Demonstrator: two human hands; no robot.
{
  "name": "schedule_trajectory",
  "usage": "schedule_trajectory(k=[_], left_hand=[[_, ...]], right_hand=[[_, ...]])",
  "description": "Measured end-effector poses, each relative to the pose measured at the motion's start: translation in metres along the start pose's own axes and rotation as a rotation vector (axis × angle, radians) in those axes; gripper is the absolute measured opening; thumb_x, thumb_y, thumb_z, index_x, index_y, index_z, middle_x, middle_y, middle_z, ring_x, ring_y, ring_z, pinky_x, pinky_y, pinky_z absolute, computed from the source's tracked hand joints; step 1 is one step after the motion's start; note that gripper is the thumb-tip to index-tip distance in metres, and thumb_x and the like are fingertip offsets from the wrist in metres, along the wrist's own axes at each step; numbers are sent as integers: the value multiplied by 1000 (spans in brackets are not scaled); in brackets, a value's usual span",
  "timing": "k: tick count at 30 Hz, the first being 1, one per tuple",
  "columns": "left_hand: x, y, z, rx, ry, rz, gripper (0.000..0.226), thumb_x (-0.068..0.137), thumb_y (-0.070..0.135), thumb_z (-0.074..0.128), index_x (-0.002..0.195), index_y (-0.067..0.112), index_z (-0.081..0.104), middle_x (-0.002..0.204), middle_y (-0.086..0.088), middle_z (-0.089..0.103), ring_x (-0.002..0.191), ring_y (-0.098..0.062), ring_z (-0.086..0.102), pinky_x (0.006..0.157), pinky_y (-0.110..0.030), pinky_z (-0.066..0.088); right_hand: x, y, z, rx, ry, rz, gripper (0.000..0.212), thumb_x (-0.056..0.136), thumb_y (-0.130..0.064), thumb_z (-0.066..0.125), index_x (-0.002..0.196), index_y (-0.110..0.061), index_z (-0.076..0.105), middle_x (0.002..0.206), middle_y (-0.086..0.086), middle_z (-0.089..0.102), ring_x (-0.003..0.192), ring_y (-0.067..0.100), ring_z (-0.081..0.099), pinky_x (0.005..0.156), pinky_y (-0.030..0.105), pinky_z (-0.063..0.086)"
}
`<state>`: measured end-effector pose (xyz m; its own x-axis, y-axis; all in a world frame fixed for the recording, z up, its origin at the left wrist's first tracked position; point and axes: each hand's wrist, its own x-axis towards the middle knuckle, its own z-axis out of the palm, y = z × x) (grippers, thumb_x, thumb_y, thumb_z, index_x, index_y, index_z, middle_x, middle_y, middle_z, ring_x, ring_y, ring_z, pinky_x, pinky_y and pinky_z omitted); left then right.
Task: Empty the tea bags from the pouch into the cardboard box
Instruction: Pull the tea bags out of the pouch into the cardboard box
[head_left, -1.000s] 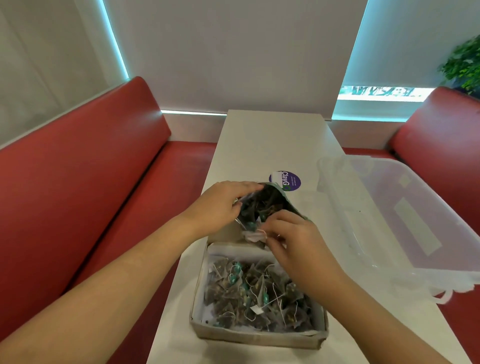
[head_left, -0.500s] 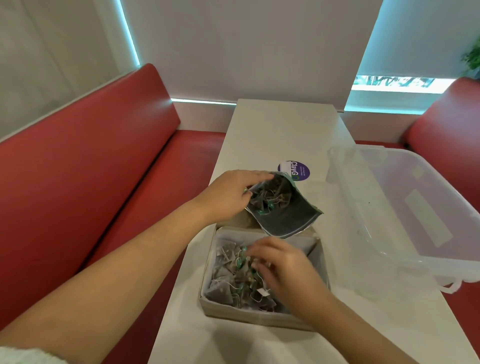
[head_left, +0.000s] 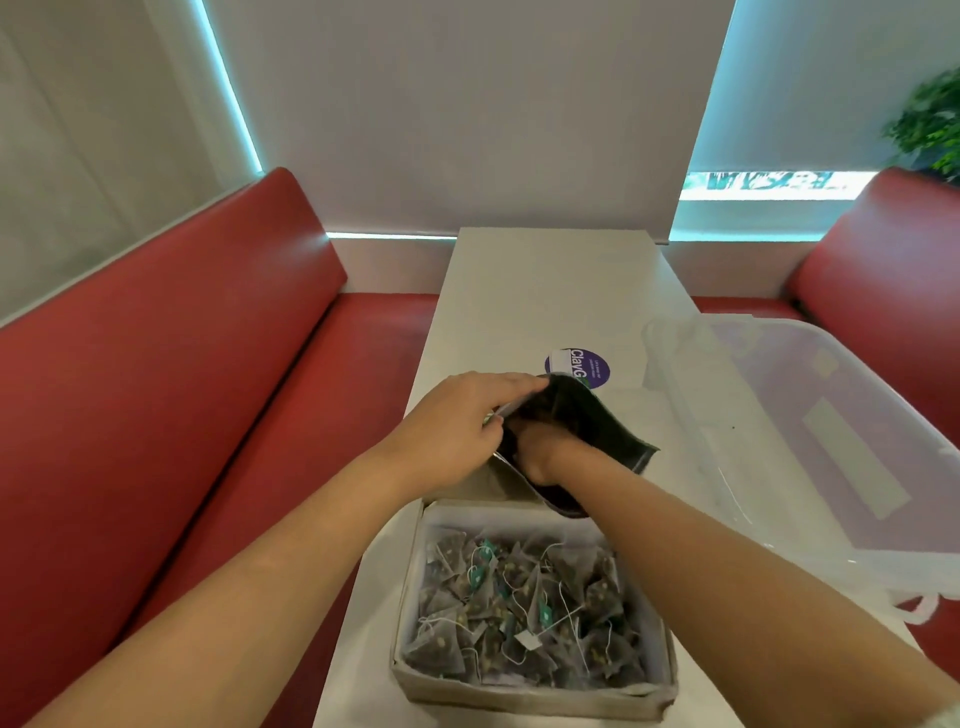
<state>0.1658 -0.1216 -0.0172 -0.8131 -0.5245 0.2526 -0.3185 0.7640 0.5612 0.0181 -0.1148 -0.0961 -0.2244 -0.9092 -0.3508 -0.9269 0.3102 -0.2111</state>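
bare worktop (head_left: 550, 291) behind the pouch (head_left: 602, 415) is the only real open stretch. big clear tub (head_left: 779, 395) walls off the whole right side, cardboard box (head_left: 530, 693) takes the near end right by the pouch, with only a thin strip of worktop left of both

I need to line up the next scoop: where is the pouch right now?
In the head view the pouch is mid-table just beyond the cardboard box, its mouth held open by the left hand, the right hand reaching inside.
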Motion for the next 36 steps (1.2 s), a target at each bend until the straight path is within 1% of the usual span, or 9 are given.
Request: schedule_trajectory(k=[4,7,10,14,17,19,23,27,36], left_hand=[[0,0,1,13,-9,24,65,82,-8,47,135,30,52,137,14,54,121,1,46,94,0,29],[1,1,0,15,12,37,64,83,-7,48,135,32,51,135,16,55,120,-4,49,100,-15,36],[1,0,-1,14,29,35,64,85,-5,48,135,34,50,134,19,54,118,-1,48,97,-17,38],[1,0,3,5,37,33,65,83,-6,48,135,33,51,134,17,55,117,-2,49,95,-16,39],[3,-2,6,22,46,29,64,84,-5,48,135,34,51,133,19,56,115,-1,49,91,-8,35],[3,-5,6,40,56,23,64,84,-4,47,135,35,50,133,19,55,115,-1,49,92,-3,31],[3,-9,8,44,89,1,64,84,-5,48,135,33,50,135,16,55,119,-8,51,100,-17,36],[0,-8,18,38,93,-9,63,83,-6,48,134,30,52,135,12,56,120,-13,52,106,-27,38],[1,-9,22,53,74,-8,64,83,-7,47,135,29,51,138,10,54,124,-15,51,107,-29,38]], right_hand=[[28,4,10,-3,-56,-15,37,93,-22,48,130,-21,46,126,10,56,112,31,54,99,45,43],[36,7,12,10,-23,-13,37,94,-24,46,131,-21,46,127,10,55,115,31,52,101,46,41],[36,12,19,85,25,-35,34,91,-34,44,125,-27,47,117,6,56,105,28,54,99,44,43],[28,14,20,60,79,-39,22,91,-20,51,113,-19,55,107,7,59,98,26,58,93,39,48],[0,6,0,66,62,7,8,90,-18,55,98,-16,56,98,8,60,84,24,57,83,34,49],[-26,5,-14,31,65,22,10,90,-15,56,99,-14,58,98,10,61,86,24,59,83,33,49],[-82,11,-19,99,305,-145,18,86,-7,57,101,-11,65,107,7,62,96,26,59,86,30,46],[-130,22,-13,253,580,-304,17,83,0,59,89,-13,69,95,1,60,82,17,58,70,21,42],[-188,21,-5,462,716,-425,19,83,-1,65,87,-19,68,95,-8,60,86,2,56,73,12,46]])
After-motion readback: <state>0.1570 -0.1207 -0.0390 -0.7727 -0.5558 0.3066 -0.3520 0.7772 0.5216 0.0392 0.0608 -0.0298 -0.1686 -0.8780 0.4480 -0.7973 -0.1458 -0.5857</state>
